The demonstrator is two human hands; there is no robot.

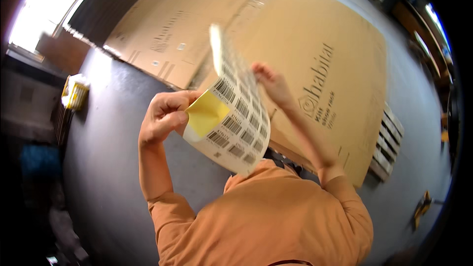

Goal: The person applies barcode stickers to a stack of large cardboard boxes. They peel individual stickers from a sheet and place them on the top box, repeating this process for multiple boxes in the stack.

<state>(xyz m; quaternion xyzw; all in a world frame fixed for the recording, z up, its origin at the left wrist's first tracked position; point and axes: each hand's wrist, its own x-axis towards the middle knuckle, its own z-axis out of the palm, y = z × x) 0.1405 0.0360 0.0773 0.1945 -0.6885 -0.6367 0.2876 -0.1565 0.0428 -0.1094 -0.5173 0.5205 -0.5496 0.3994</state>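
I hold a sheet of barcode labels (pixel 241 123) up in front of my chest, curled and tilted. My left hand (pixel 165 116) pinches its near left corner, where a label is lifted and the yellow backing (pixel 204 113) shows. My right hand (pixel 271 83) grips the sheet's upper right edge from behind, fingers partly hidden by the paper. My orange sleeves and shirt (pixel 266 216) fill the lower part of the view.
Large flattened cardboard boxes (pixel 315 44) lie on the grey floor (pixel 113 167) beyond my hands, one resting on a wooden pallet (pixel 389 143). A yellow and white packet (pixel 75 92) sits at the left. A bright window (pixel 39 10) is at the upper left.
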